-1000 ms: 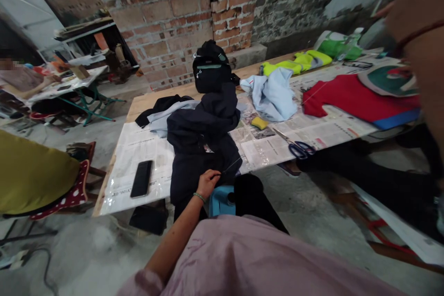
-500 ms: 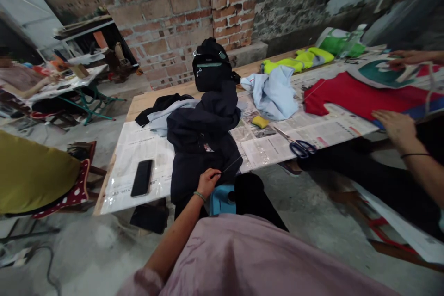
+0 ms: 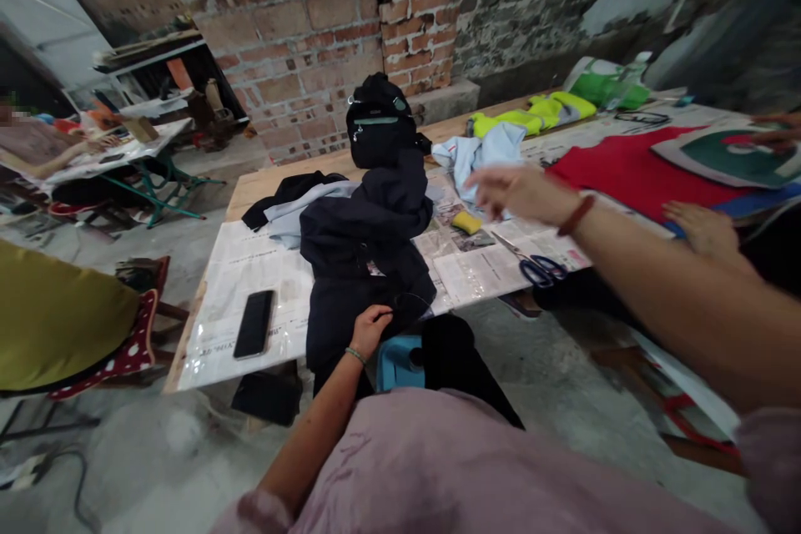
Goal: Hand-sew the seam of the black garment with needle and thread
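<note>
My left hand (image 3: pixel 371 327) pinches the lower edge of a dark navy garment (image 3: pixel 350 292), which lies over the table's front edge and my lap. A thin thread (image 3: pixel 416 298) curves over the cloth beside those fingertips. My right hand (image 3: pixel 516 193) is raised over the table, in front of the light blue cloth (image 3: pixel 481 157). Motion smears its fingers, so whether they hold anything is unclear. Below that hand lie a yellow sponge (image 3: pixel 466 222) and scissors with dark blue handles (image 3: pixel 541 269).
A black phone (image 3: pixel 254 324) rests on the newspaper-covered table (image 3: pixel 216 275). Behind the garment stands a black backpack (image 3: pixel 381 121). At right, a co-worker's hand (image 3: pixel 704 229) presses red fabric (image 3: pixel 607 171), their other hand on an iron (image 3: pixel 719 154). A neon yellow garment (image 3: pixel 531 115) lies at the back.
My right hand has come into view from the right, over the table. The thread has gone from taut to slack. The co-worker's iron has moved toward the near right.
</note>
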`<state>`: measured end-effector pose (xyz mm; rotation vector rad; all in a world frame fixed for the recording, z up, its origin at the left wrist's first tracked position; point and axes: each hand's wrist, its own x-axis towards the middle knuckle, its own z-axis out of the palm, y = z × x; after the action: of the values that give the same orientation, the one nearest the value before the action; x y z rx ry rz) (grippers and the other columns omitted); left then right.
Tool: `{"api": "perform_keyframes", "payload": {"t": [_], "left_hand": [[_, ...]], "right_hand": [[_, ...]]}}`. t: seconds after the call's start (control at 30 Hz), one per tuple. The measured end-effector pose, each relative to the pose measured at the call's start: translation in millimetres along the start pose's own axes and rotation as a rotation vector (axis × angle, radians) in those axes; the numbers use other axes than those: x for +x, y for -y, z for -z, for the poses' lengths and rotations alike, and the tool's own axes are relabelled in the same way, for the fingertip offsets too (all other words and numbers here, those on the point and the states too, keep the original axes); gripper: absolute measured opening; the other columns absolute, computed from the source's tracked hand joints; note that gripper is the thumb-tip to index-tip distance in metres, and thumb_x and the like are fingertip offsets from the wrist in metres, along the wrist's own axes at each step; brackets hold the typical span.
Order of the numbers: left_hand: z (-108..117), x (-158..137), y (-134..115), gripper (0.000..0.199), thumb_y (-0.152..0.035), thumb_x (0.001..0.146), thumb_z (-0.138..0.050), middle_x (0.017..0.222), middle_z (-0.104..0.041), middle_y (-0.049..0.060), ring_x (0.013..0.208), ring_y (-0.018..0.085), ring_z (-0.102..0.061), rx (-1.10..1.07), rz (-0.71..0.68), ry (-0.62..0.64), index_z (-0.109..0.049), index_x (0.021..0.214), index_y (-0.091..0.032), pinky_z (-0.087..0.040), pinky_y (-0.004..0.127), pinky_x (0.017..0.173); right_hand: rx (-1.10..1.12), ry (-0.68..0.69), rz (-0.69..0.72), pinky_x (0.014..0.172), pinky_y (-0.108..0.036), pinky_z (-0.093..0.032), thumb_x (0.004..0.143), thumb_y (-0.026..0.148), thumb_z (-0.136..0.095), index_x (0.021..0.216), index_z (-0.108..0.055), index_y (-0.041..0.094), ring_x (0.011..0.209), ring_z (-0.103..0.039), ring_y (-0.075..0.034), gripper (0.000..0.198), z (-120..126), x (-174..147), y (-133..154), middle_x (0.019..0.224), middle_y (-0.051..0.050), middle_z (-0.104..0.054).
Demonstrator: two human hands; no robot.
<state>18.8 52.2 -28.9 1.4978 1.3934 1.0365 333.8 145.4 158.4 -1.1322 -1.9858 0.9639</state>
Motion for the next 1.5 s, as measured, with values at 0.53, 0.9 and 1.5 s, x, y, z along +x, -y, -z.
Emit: {"api": "perform_keyframes", "payload": {"t": [0.53, 0.9, 1.5], "left_hand": [[0, 2, -3, 0.014, -0.023, 0.067, -0.058, 0.072, -0.064, 0.0, 0.069, 0.013, -0.056, -0.014, 0.102, 0.009, -0.066, 0.077, -0.018, -0.044, 0.024, 0.065], [-5, 6, -1, 0.011, -0.02, 0.067, -0.059, 0.076, -0.065, 0.001, 0.073, 0.014, -0.058, 0.109, 0.004, 0.016, -0.066, 0.075, -0.019, -0.046, 0.026, 0.071], [-12, -14, 0, 0.011, -0.018, 0.073, -0.055, 0.072, -0.06, 0.002, 0.069, 0.012, -0.056, 0.375, -0.388, -0.015, -0.064, 0.081, -0.018, -0.046, 0.024, 0.066]], "right_hand": [[-0.485, 0.251, 0.261, 0.079, -0.032, -0.038, 0.073, 0.021, -0.055, 0.069, -0.066, 0.019, 0.074, -0.051, -0.016, 0.012, -158, 4, -86, 0.069, -0.004, -0.06], [-0.292, -0.001, 0.137, 0.08, -0.033, -0.042, 0.076, 0.024, -0.049, 0.079, -0.066, 0.019, 0.081, -0.054, -0.017, 0.017, -173, -29, -107, 0.079, -0.005, -0.063], [-0.04, 0.029, 0.014, 0.058, -0.019, -0.042, 0.076, 0.02, -0.048, 0.079, -0.062, 0.018, 0.057, -0.055, -0.009, 0.015, -191, -15, -41, 0.069, 0.001, -0.062]]}}
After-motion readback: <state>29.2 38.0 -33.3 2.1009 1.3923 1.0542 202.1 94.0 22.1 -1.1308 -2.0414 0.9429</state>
